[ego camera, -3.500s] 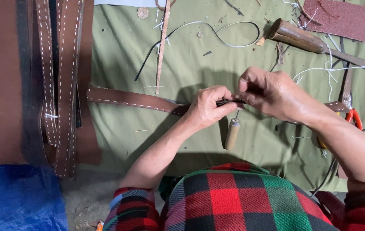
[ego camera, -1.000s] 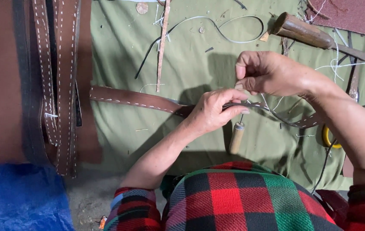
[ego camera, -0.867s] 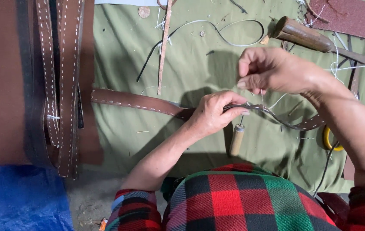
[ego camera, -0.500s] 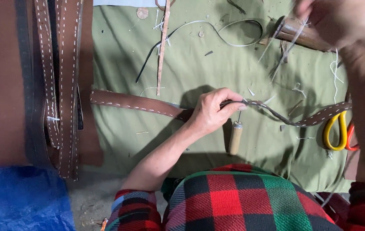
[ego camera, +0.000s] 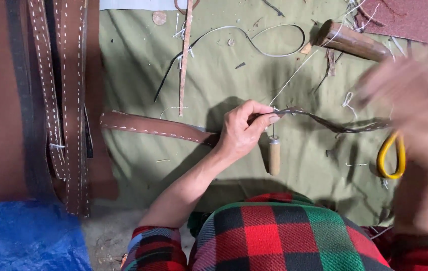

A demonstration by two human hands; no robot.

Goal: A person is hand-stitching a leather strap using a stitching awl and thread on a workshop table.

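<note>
Left hand [ego camera: 241, 133] grip closed, thumb and fingers pinching the long brown leather strap with white stitching [ego camera: 159, 128] at the point where the strap lifts off the green cloth surface [ego camera: 214, 80]. Strap runs from the left part of the cloth, through the pinch, then on rightward as a thin dark twisted length toward the right edge. A small awl with pale wooden handle [ego camera: 273, 155] hangs or lies just below the left fingertips, metal tip up, touching the strap area; cannot tell if it is stuck in the leather. A thin white thread [ego camera: 294, 75] rises from the pinch toward the upper right.

Right hand [ego camera: 414, 105] is motion-blurred, raised over the right side of the cloth; cannot tell if its grip is open or closed, or what it holds. Yellow-handled scissors [ego camera: 389, 155] lie just below it near the right edge, partly hidden by the hand.

Far side of the cloth: a narrow reddish leather strip [ego camera: 185, 55] lying upright, a looped pale cord [ego camera: 269, 45] beside it, a dark brown wooden cylinder tool [ego camera: 349, 40] tilted near the far right corner, a dark red leather sheet [ego camera: 414, 17] at that corner. Off the cloth's left edge, several stitched brown leather straps [ego camera: 68, 100] lie side by side. Blue tarp [ego camera: 23, 236] at lower left. Red-green plaid garment [ego camera: 284, 236] on the person at bottom.
</note>
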